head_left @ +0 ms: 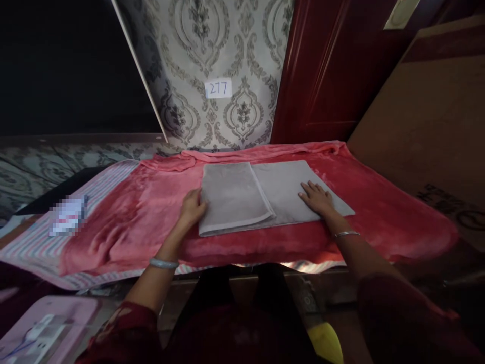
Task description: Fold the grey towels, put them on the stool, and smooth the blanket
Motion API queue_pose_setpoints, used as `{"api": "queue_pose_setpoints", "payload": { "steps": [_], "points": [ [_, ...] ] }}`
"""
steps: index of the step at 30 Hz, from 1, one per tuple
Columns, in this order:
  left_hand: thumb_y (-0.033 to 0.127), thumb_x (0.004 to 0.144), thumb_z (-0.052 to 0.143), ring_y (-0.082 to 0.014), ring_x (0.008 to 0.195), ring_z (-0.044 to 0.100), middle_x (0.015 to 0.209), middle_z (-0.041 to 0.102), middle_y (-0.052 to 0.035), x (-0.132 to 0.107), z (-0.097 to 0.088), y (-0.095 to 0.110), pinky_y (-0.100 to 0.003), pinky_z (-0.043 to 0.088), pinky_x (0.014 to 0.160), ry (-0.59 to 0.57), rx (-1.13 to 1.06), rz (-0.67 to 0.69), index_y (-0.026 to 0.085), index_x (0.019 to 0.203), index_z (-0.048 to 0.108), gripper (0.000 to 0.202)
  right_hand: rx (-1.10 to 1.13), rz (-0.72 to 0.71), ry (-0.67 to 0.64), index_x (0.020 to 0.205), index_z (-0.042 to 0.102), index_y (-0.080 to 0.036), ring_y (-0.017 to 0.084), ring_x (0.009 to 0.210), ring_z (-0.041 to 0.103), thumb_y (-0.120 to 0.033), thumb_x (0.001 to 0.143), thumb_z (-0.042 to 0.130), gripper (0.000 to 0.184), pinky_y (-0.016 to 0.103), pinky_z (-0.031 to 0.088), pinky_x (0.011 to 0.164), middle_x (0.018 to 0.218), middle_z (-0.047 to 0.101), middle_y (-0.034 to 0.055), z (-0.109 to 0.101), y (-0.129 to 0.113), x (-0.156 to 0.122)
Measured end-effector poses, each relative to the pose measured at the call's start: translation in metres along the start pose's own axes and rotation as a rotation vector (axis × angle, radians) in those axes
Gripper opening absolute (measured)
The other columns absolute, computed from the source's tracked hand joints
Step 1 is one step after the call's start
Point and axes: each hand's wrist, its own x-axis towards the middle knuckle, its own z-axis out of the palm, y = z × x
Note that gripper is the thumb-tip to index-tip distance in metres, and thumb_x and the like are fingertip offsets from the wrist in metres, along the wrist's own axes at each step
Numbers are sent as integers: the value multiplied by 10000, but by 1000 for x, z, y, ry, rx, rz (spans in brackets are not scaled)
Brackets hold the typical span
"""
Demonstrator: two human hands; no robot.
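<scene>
Cloth [231, 197] on blanket [394, 217], carton [435, 116] right, screen [68, 71] left

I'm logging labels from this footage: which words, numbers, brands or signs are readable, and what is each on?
"277": handwritten on the white paper on the wallpaper.
Dark print on the box: too dim and unclear to read.
Reddish marks on the pixelated item: too blurred to read.

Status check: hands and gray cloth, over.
Left hand at left edge of gray cloth; right hand flat on its right side. Cloth partly folded atop red blanket. No obstruction seen on cloth.
</scene>
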Motion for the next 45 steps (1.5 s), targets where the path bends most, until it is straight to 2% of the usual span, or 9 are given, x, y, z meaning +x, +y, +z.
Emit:
{"api": "queue_pose_setpoints", "payload": {
  "steps": [3,6,11,14,19,28,34,40,45],
  "points": [
    [297,786,725,-230,774,708,898,724,-102,-21,-14,-24,-342,584,704,-61,-434,-274,105,1318,610,577,31,-50,59,1307,665,-153,302,1285,536,-334,1004,393,446,423,424,1036,1403,602,175,-13,-31,-17],
    [341,745,781,-166,607,646,768,697,-39,-32,-9,-24,-249,514,560,-146,-686,-344,104,1273,623,600,109,-97,2,1072,734,-144,244,1013,646,-391,1040,350,458,301,443,824,1102,717,167,-22,-73,-38],
    [270,712,815,-191,736,689,901,736,-73,-30,9,-14,-269,553,672,-82,-734,-356,113,1351,566,703,230,-79,-187,870,704,-158,192,764,618,-534,993,501,444,272,340,619,848,707,103,-23,-119,-54],
    [245,729,806,-220,854,706,1054,733,-108,-30,16,-19,-310,575,758,-55,-676,-346,149,1474,462,826,340,-155,-203,701,616,-185,147,660,532,-421,889,651,304,256,302,588,679,615,19,-19,-122,-51],
    [217,721,791,-274,1001,702,1184,708,-146,-33,22,-27,-407,573,913,-43,-673,-290,134,1489,449,845,658,-83,-235,582,450,-221,113,535,393,-399,849,603,356,250,287,562,509,386,-65,-9,-112,-50],
    [323,697,823,-349,1235,627,1426,592,-192,-37,14,-28,-458,547,1011,-121,-661,-269,159,1567,346,1005,601,-89,-94,837,612,-195,150,652,530,-319,816,641,129,244,318,596,694,581,-17,4,-118,-64],
    [305,671,795,-334,1421,470,1576,450,-163,-36,18,-30,-430,420,1167,-103,-630,-144,156,1557,365,996,570,-112,59,1410,524,-203,193,661,583,-317,911,533,512,258,359,615,707,595,-25,13,-119,-87],
    [289,669,811,-333,1177,657,1379,632,-176,-42,13,-19,-425,574,953,-139,-724,-247,164,1593,287,1070,432,-94,99,1287,643,-224,218,826,660,-274,977,449,370,280,429,724,886,714,44,12,-130,-101],
    [263,613,871,-313,1058,698,1221,704,-149,-43,11,-18,-368,600,825,-114,-810,-266,166,1554,371,1069,344,-128,87,1269,674,-214,234,989,666,-242,996,436,363,314,477,846,1068,731,84,3,-130,-102]
  ]
}}
